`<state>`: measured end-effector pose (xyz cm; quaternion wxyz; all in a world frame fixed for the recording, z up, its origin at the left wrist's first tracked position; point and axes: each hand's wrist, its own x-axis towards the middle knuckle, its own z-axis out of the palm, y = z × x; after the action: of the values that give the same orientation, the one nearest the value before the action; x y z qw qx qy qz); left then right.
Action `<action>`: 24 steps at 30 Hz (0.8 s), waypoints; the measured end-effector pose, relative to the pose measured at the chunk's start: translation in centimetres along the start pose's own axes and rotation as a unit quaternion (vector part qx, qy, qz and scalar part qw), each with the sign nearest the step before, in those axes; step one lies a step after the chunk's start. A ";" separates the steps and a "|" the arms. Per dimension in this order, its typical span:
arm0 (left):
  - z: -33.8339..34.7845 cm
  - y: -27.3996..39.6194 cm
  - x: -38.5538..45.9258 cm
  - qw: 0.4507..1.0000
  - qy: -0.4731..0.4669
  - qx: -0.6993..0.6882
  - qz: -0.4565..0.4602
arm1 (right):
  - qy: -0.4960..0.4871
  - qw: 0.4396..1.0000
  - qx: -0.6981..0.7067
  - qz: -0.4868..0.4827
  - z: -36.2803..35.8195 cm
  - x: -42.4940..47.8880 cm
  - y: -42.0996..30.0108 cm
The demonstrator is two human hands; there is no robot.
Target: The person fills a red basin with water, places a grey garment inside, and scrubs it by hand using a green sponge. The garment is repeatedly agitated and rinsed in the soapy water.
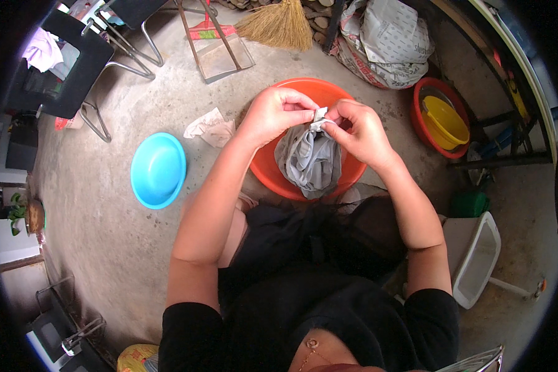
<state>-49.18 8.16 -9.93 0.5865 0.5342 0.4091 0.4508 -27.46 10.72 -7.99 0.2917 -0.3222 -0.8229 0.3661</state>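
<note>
A light grey cloth garment [309, 160] hangs from both hands over a large orange plastic basin [265, 174] on the floor. My left hand [283, 109] pinches one edge of it between thumb and fingers. Close beside it, my right hand [355, 125] pinches the same gathered edge. The cloth's lower part is bunched inside the basin's outline; whether it rests on the bottom cannot be told. A pale crumpled cloth [211, 128] lies on the concrete floor to the left of the basin, and a light blue plastic basin [158, 170] stands farther left.
A metal dustpan [221, 58] and a straw broom [281, 25] are beyond the basin. Stuffed sacks [390, 42] stand at the back right, near a red basin [416, 109] holding a yellow one [441, 121]. A white ceramic sink [481, 260] is at right, black chairs [69, 60] at left.
</note>
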 end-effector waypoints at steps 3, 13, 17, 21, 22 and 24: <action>-0.3 0.0 0.1 0.999 -0.010 -0.034 -0.020 | 0.032 0.996 -0.061 -0.048 0.0 0.1 -0.1; -0.5 -0.2 0.1 0.996 -0.051 -0.061 -0.039 | 0.077 0.994 -0.024 -0.069 0.3 0.1 -0.1; -0.4 -0.7 0.1 0.991 -0.049 -0.097 -0.072 | 0.054 0.985 -0.061 -0.153 0.3 0.5 0.4; -0.2 -1.0 0.1 0.991 -0.049 -0.091 -0.084 | 0.055 0.993 -0.014 -0.107 0.8 0.2 1.0; -0.1 -0.9 0.1 0.991 -0.052 -0.088 -0.081 | 0.061 0.991 -0.023 -0.119 0.9 0.2 1.2; 0.2 -0.2 -0.1 0.992 -0.058 -0.087 -0.069 | 0.077 0.991 -0.001 -0.111 1.1 0.1 1.4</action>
<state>-48.99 8.05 -10.14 0.6832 0.4772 0.3691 0.4114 -27.83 11.10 -9.67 0.3924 -0.2565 -0.8291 0.3048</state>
